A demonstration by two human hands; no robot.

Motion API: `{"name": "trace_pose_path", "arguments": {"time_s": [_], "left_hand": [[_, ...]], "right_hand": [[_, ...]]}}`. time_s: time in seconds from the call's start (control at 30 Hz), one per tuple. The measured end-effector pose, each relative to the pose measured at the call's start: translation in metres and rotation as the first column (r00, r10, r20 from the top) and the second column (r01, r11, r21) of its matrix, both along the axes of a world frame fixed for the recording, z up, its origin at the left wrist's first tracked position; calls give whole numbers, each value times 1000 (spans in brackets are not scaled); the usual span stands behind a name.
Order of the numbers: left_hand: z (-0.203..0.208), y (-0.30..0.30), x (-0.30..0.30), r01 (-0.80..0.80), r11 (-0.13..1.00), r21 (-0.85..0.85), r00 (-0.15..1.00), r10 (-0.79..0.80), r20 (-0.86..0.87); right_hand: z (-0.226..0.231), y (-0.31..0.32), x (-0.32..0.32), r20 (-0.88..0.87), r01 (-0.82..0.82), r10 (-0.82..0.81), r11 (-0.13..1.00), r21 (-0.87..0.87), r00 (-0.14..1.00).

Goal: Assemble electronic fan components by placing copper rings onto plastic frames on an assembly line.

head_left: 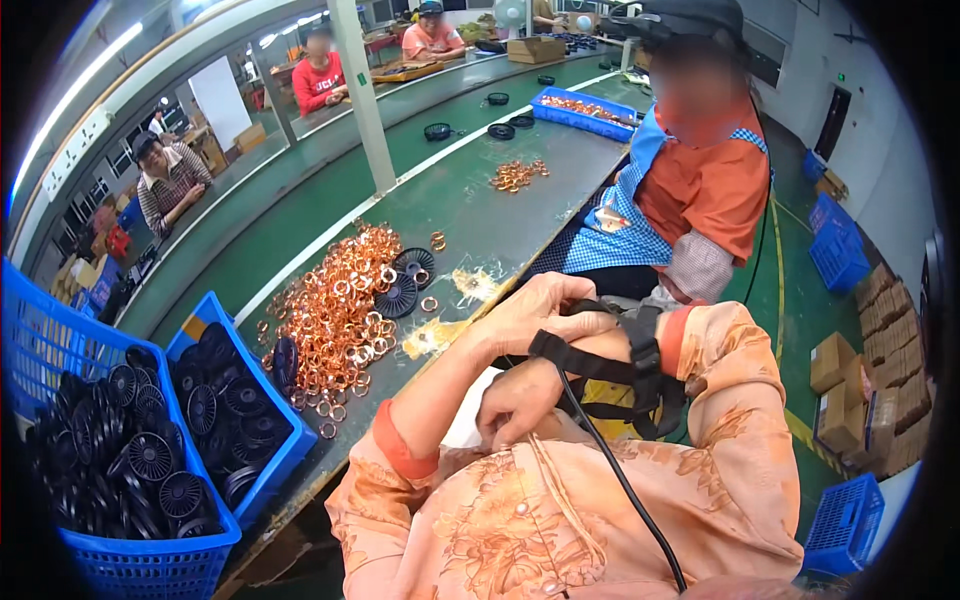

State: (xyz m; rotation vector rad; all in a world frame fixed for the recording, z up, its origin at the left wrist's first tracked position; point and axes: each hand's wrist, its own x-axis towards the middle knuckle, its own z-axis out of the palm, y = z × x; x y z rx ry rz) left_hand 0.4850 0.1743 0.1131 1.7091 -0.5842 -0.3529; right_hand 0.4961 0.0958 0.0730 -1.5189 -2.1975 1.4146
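Note:
My left hand [545, 308] reaches across above my right forearm, its fingers closed on a black strap [570, 358] at the right wrist. More black straps and buckles [645, 345] circle that forearm, with a yellow patch between them. My right hand [518, 400] lies below, close to my body, fingers curled in; whether anything is in them is hidden. A black cable [625, 475] runs from the straps down over my floral orange shirt. On the bench to the left lies a heap of copper-coloured rings [340, 310], with black slotted discs [397, 295] at its edge.
Blue crates [222, 535] of black slotted discs stand at the lower left. A co-worker in a checked apron [625, 220] sits close on the right. A smaller ring pile [518, 176] and a blue tray [585, 112] lie farther along the bench [455, 215]. Cartons [850, 400] stand at right.

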Motion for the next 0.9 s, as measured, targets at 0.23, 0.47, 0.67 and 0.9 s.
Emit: {"name": "trace_pose_path", "arguments": {"time_s": [0.23,0.47,0.67,0.9], "left_hand": [[-26,30,9,-462,840,-285,830,522,194],[-27,40,7,-624,667,-406,688,716,117],[-18,16,2,-615,634,-468,736,675,-52],[-25,-31,-12,-586,661,-469,740,672,22]], "right_hand": [[-60,-78,52,-420,481,-591,806,-345,689],[-113,-155,49,-724,770,-676,531,-353,134],[-134,-113,35,-421,960,-907,-138,245,-23],[-222,-81,68,-550,864,-830,-344,366,-97]]}}
